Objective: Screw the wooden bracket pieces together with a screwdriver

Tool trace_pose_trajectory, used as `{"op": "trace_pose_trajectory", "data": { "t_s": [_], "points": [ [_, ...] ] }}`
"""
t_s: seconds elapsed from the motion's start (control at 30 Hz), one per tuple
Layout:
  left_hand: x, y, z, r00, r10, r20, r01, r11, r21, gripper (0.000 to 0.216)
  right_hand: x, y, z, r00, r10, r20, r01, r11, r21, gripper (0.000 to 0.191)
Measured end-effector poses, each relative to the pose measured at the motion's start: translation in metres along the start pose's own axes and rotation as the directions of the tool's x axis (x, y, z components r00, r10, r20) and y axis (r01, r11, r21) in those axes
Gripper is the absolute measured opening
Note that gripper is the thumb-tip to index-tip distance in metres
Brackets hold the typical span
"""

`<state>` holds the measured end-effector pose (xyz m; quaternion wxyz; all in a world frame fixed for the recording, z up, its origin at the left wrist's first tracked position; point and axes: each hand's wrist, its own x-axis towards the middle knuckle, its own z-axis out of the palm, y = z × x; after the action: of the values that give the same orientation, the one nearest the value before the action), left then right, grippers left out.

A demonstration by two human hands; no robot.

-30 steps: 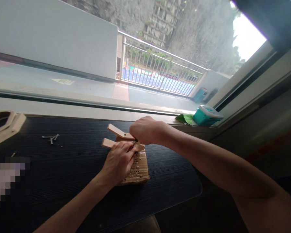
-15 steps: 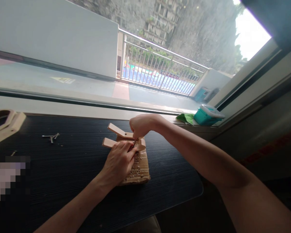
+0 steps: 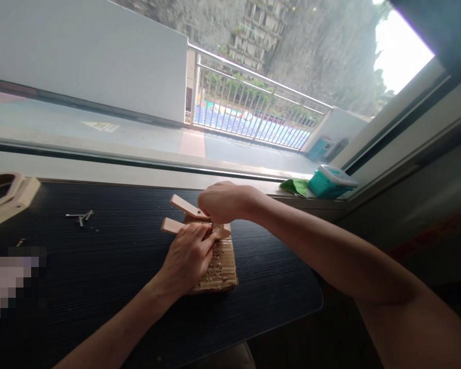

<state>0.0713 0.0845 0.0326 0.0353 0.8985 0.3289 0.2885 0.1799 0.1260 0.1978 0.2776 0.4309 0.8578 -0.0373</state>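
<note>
Your right hand [image 3: 219, 201], closed on a thin dark tool [image 3: 212, 225], has rolled leftward, suggesting turning; your left hand [image 3: 192, 247] grips the pale wooden bar [image 3: 171, 225] over brown corrugated cardboard [image 3: 226, 266].

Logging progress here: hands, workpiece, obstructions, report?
Left hand on nearer wooden piece, atop cardboard block. Right hand closed around thin shaft, mostly hidden. Loose fasteners aside, leftward.

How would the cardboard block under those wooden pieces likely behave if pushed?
The cardboard block looks thick, so it's probably fairly stiff. Its corrugated top is pocked with holes, so it may dent there. It lies flat on the dark table, so it would likely slide rather than roll.
</note>
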Motion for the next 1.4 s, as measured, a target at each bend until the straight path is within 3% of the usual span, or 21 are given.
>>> {"op": "trace_pose_trajectory", "data": {
  "t_s": [0.13, 0.47, 0.57, 0.83, 1.2, 1.4],
  "points": [
    [0.001, 0.000, 0.000, 1.000, -0.002, -0.003, 0.002, 1.000, -0.002, 0.023, 0.008, 0.006, 0.005, 1.000, -0.013, -0.004, 0.013, 1.000, 0.028, 0.034],
    [0.001, 0.001, -0.001, 1.000, -0.001, 0.009, 0.001, 1.000, -0.003, 0.026, 0.001, 0.003, 0.000, 0.990, 0.098, 0.103, -0.106, 0.992, 0.068, 0.029],
    [0.001, 0.001, -0.002, 1.000, -0.007, 0.019, 0.008, 1.000, -0.005, 0.026, -0.007, 0.000, -0.005, 0.989, 0.116, 0.091, -0.118, 0.993, 0.021, 0.037],
    [0.001, 0.001, -0.001, 1.000, 0.000, -0.016, 0.000, 1.000, -0.004, 0.023, -0.004, 0.002, 0.004, 0.999, 0.011, -0.036, -0.009, 0.999, 0.036, 0.034],
    [0.001, 0.001, -0.001, 1.000, -0.016, 0.000, 0.016, 0.999, -0.039, 0.025, 0.006, 0.009, 0.007, 0.991, 0.136, 0.015, -0.137, 0.985, 0.106, 0.032],
    [0.001, 0.001, -0.002, 1.000, -0.014, 0.014, 0.014, 1.000, -0.019, 0.025, -0.008, 0.002, 0.000, 0.993, 0.117, 0.033, -0.118, 0.993, 0.021, 0.036]
  ]
}}
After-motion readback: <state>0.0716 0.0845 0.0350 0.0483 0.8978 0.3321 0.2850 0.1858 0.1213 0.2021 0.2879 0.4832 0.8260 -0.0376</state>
